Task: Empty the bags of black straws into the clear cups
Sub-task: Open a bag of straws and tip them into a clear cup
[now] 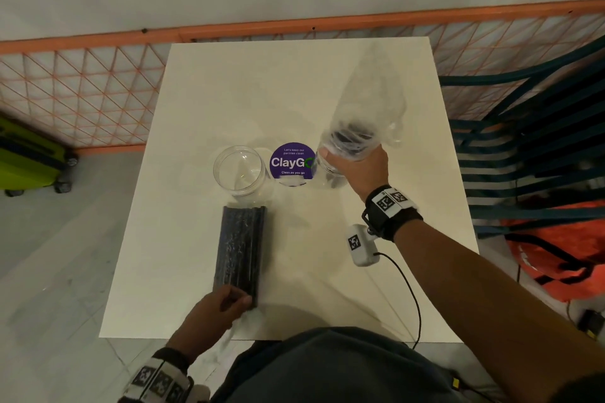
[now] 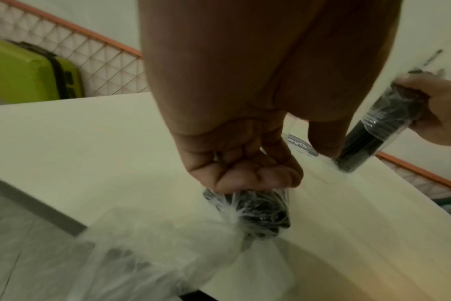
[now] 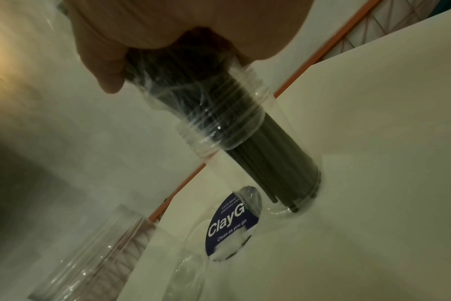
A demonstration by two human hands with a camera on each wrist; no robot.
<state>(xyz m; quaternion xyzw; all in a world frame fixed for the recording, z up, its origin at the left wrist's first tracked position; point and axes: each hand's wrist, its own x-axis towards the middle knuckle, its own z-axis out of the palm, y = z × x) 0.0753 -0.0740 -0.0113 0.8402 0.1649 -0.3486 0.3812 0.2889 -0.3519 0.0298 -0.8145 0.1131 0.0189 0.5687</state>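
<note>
- On the left, the left hand curls its fingers round the near end of a full bag of black straws. This bag lies flat on the table, just in front of the empty clear cup. The grip is tight on the bunched plastic.
- That cup stands upright with nothing in it, so its turn looks yet to come.
- In the middle, a round purple sticker on the table reads "ClayGo", with "Clean as you go" below. The small line on top seems to say "Let's keep our pantries clean".
- On the right, the right hand holds the second bag by its neck, right over the other clear cup. The black straws stand inside this cup and reach its bottom.
- This looks like the step of emptying the second bag. Next, the loose bag likely needs a pull straight up, slowly, so the straws stay in and the cup does not tip.
</note>
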